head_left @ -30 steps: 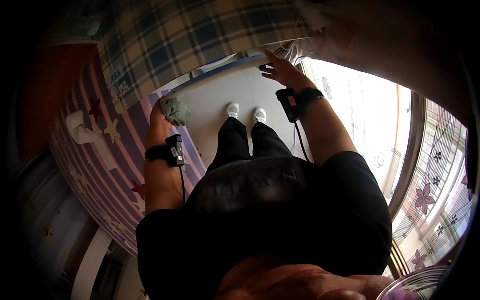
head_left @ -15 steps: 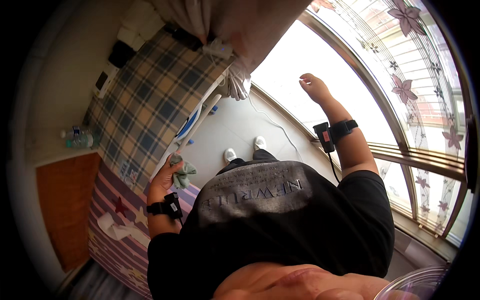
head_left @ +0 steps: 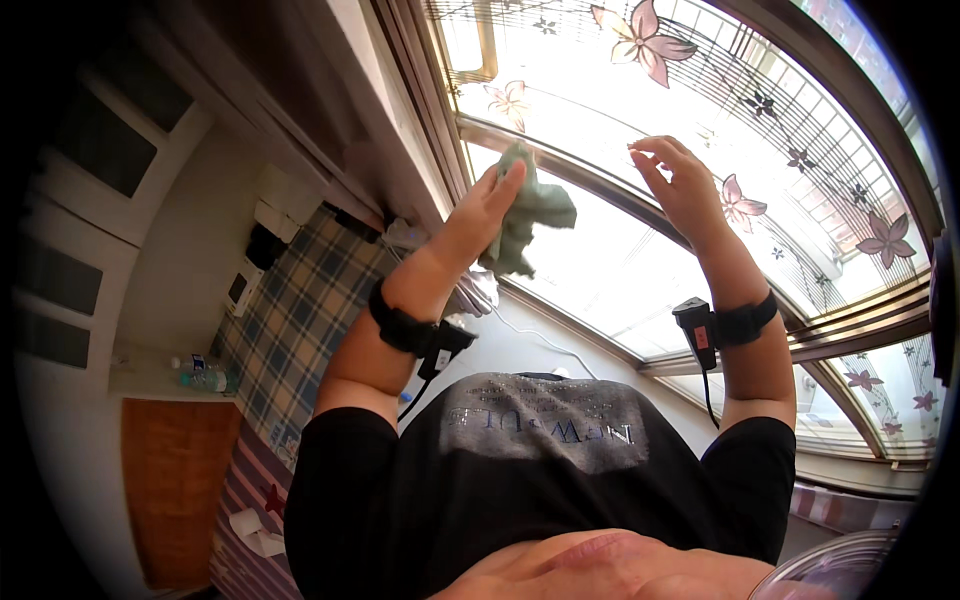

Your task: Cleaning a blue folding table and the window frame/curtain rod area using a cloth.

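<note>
A crumpled grey-green cloth (head_left: pixel 532 212) hangs from my left hand (head_left: pixel 487 205), its thumb and fingers closed on one edge. That hand is raised in front of the window (head_left: pixel 590 270), with the cloth's loose folds spreading to the right. My right hand (head_left: pixel 682 180) is raised too, near the glass with flower patterns. Its fingers are bent and apart from the thumb, and nothing shows between them. I cannot tell whether its fingertips touch the glass. Each forearm wears a black strap with a small black box.
On the left, a table with a checked cloth (head_left: pixel 300 300) stands against the wall, and plastic bottles (head_left: pixel 205 376) lie by its corner. A curtain (head_left: pixel 345 130) hangs beside the window. A white cable (head_left: pixel 535 335) runs over the floor. White paper (head_left: pixel 255 532) lies on striped fabric.
My left hand has lifted the cloth from beside the table up to the window. My right hand has moved a little to the right. The view has tilted upward.
</note>
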Action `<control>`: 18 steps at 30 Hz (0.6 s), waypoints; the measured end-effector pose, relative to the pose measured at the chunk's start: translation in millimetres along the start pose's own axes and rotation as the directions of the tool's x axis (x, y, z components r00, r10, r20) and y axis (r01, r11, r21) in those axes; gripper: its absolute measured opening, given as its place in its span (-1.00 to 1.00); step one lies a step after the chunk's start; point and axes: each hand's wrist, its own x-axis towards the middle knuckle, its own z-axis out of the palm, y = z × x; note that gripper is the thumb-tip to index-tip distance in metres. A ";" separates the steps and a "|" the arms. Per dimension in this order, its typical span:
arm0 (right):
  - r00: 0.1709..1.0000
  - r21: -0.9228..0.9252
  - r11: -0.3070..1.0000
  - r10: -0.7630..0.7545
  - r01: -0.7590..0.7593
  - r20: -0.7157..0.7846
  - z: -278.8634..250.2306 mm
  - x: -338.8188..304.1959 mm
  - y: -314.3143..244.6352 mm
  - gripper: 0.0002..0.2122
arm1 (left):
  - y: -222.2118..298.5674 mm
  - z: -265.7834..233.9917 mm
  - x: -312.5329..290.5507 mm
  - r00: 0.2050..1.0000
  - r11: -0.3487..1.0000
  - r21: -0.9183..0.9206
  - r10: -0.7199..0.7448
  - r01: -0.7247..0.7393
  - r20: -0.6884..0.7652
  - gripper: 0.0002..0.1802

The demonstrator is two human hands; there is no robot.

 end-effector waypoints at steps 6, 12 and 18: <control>0.994 0.469 0.881 -0.098 0.063 0.049 -11.8 33.8 -21.5 -0.54 | 51.0 51.3 54.6 0.932 0.937 0.019 0.344 -0.348 0.112 -0.44; 0.980 0.604 0.772 0.147 -0.199 0.134 -19.8 52.8 -16.0 -0.77 | 64.5 42.0 70.7 0.957 0.958 -0.010 0.287 -0.287 0.034 -0.56; 0.989 0.912 0.410 0.133 0.011 -0.072 -9.4 77.6 -20.2 -0.60 | 72.0 41.8 88.3 0.861 0.858 -0.082 0.503 -0.507 -0.070 -0.71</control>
